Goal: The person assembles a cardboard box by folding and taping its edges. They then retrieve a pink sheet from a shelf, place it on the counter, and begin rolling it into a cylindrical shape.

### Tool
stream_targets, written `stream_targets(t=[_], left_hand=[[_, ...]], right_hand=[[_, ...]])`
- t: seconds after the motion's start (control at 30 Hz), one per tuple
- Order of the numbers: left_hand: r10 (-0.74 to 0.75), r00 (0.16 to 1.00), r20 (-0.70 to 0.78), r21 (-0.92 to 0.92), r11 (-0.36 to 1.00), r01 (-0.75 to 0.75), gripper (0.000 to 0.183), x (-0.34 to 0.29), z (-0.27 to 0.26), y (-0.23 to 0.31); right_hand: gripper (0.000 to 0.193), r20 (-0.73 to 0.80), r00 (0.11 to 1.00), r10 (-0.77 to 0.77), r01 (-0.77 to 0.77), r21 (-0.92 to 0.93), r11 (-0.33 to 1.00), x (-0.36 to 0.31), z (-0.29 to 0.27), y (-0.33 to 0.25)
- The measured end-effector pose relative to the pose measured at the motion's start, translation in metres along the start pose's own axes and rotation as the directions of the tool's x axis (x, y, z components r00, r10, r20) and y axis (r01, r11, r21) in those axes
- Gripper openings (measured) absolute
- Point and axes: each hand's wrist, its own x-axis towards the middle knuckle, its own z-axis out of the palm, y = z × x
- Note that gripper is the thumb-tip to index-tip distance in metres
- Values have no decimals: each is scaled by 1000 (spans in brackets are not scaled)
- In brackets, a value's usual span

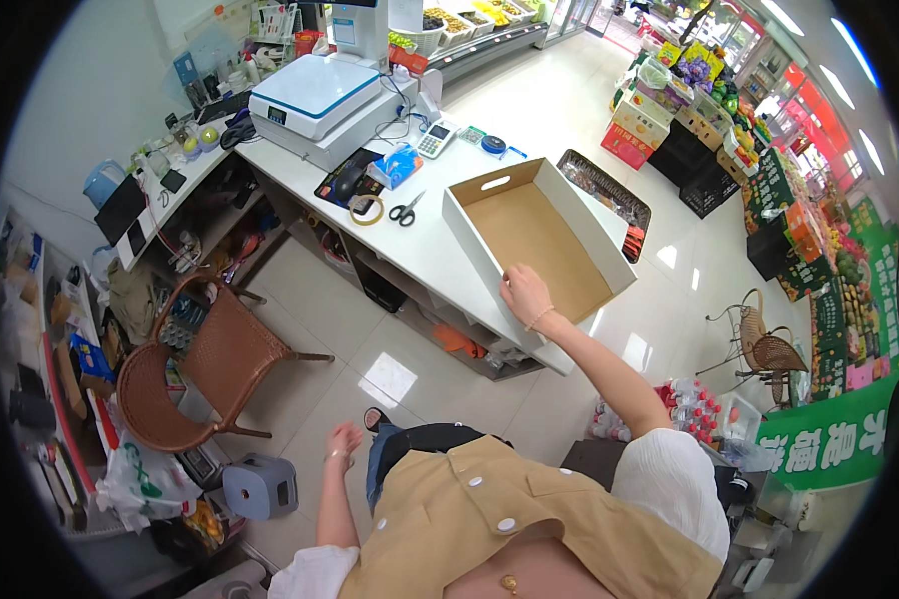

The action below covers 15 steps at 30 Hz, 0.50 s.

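Observation:
A shallow cardboard box [539, 235], white outside and brown inside with a slot in its far end wall, lies open side up on the right part of the white counter [425, 240]. Fingers of my right hand [524, 296] are closed over the box's near side wall. My left hand [345, 439] hangs above the floor beside my body, its fingers loosely apart and holding nothing. Left of the box on the counter are black scissors [406, 210] and a roll of tape [366, 210].
A white weighing scale [316, 92], a calculator [436, 138] and a blue tissue pack [397, 166] stand farther back on the counter. A brown woven chair [215, 349] and a grey stool [260, 486] are at left. Bottled drinks [684, 407] sit on the right; fruit displays [659, 105] stand beyond.

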Motion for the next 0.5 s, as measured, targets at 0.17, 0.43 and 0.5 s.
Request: stream_targets(t=[0.17,0.43,0.5], left_hand=[[-467,777,-423,-440,855,275,12,31,-185,-79],[-238,790,-565,-327,944,50,5,16,-180,-7],[-124,915,-383,-260,965,22,8,52,-134,10]], right_hand=[[34,210,942,262,-259,-43,965,26,22,91],[59,732,538,419,-765,215,607,14,4,109],[62,648,679,344,-653,320,686,37,9,94]])
